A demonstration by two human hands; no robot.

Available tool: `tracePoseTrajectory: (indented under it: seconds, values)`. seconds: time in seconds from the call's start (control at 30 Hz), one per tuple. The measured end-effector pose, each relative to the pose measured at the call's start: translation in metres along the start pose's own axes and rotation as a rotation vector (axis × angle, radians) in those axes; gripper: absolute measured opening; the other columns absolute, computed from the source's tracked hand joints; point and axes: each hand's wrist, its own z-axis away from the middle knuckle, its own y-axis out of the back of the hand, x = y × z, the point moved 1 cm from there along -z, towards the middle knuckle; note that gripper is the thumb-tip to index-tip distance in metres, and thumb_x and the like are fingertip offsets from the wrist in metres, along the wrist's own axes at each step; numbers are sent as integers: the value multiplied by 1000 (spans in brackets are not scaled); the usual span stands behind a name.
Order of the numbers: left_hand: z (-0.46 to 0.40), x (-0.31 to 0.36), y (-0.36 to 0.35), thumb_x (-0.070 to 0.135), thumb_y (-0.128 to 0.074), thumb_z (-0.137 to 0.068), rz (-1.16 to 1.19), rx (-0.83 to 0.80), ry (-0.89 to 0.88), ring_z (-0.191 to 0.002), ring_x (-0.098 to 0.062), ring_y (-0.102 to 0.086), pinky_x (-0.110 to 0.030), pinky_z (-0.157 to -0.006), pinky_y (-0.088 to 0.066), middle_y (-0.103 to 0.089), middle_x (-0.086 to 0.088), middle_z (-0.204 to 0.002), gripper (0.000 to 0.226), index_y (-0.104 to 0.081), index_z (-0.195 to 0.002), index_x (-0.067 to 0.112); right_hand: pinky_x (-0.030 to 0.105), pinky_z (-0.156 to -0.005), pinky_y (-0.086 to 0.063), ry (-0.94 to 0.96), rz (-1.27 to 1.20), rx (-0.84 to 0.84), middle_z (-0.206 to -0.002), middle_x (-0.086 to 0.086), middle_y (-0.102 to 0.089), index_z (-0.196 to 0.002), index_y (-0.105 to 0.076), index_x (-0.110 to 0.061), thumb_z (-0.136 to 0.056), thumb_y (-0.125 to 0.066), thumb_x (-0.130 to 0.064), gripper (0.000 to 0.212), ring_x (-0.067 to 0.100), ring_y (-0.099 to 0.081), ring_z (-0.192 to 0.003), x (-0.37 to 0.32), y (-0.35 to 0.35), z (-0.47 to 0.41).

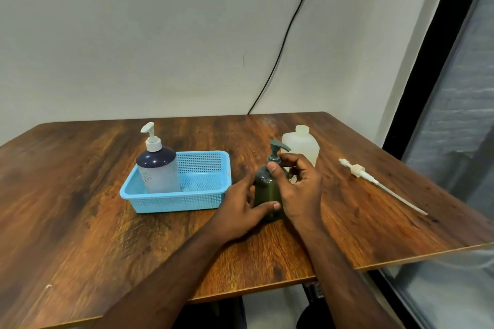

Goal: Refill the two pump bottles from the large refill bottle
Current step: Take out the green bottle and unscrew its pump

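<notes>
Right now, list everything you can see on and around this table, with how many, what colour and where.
green pump bottle: one, dark green, upright at table centre, pump head on, held by both hands
large pump bottle: one, pale body with navy shoulder and white pump, upright in the basket's left end
basket: one, light blue, left of the green bottle
translucent bottle: one, whitish, no pump, behind the green bottle
loose pump: one, white with long tube, lying on the table's right side
table: one, brown wood
cable: one, black, running down the wall
window: one, dark frame, at right
left hand: grips the green bottle's body
right hand: grips its collar
</notes>
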Motion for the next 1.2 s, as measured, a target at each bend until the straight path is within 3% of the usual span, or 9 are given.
tracePoseTrajectory:
  seconds: [0.1, 0.2, 0.33, 0.4, 0.5, 0.63, 0.83, 1.03, 1.2]
  values:
    - [1, 1, 0, 37, -79, -85, 10, -12, -8, -113, 5, -63, -10, -83, -52, -64, 28, -123, 63, -46, -139, 41, 18, -87, -56, -37, -46, -45, -113, -15, -69, -112, -65, -43, -95, -62, -34, 20, 1, -65, -107, -5, 0, 5]
    - [2, 2, 1, 39, -78, -85, -7, -13, -15, -111, 5, -63, -13, -85, -52, -65, 25, -123, 64, -44, -138, 47, 15, -90, -53, -22, -100, -9, -120, -21, -67, -119, -62, -49, -98, -54, -32, 27, -1, -62, -116, -10, 0, 11]
    - [2, 3, 1, 41, -76, -86, -4, -40, -2, -121, 8, -58, -12, -92, -51, -60, 35, -127, 62, -41, -136, 53, 13, -84, -52, -5, -62, 48, -114, -21, -64, -120, -57, -41, -84, -72, -41, 39, 3, -62, -112, -10, 3, 9]
    - [2, 3, 1, 39, -76, -86, 2, -46, 5, -121, 11, -56, -8, -90, -48, -58, 42, -125, 62, -41, -135, 53, 16, -85, -53, 5, -47, 69, -109, -16, -63, -114, -53, -41, -82, -79, -32, 42, 7, -63, -109, -9, 2, 7]
    - [2, 4, 1, 34, -77, -87, 14, -38, 2, -120, 11, -57, -7, -90, -47, -58, 41, -126, 62, -42, -135, 52, 15, -83, -53, 14, -86, 48, -110, -17, -64, -113, -50, -46, -92, -71, -19, 40, 6, -64, -109, -7, -2, 7]
    - [2, 5, 1, 27, -78, -88, 19, -35, -2, -116, 11, -59, -6, -88, -47, -59, 40, -125, 62, -44, -133, 51, 21, -75, -57, -87, -205, -3, -114, -11, -69, -128, -50, -33, -99, -53, -28, 29, 11, -69, -105, 1, -2, 10]
    - [2, 6, 1, 36, -76, -88, 28, -60, -3, -123, 7, -57, -11, -94, -49, -58, 40, -127, 62, -41, -138, 49, 9, -86, -49, 17, -54, 32, -113, -31, -58, -117, -45, -50, -84, -74, -36, 46, -2, -59, -113, -11, -2, 6]
    - [2, 6, 1, 34, -78, -87, 12, -32, -7, -123, 5, -58, -16, -98, -51, -62, 28, -129, 61, -43, -135, 51, 23, -79, -59, -88, -189, -17, -117, -23, -65, -131, -48, -38, -100, -51, -34, 32, 6, -67, -108, 1, -4, 9]
    - [2, 7, 1, 36, -76, -88, 6, -53, 4, -121, 8, -58, -13, -93, -50, -59, 37, -127, 62, -41, -136, 53, 14, -89, -52, -9, -49, 38, -116, -27, -60, -117, -46, -52, -81, -72, -48, 44, 4, -61, -114, -11, -2, 5]
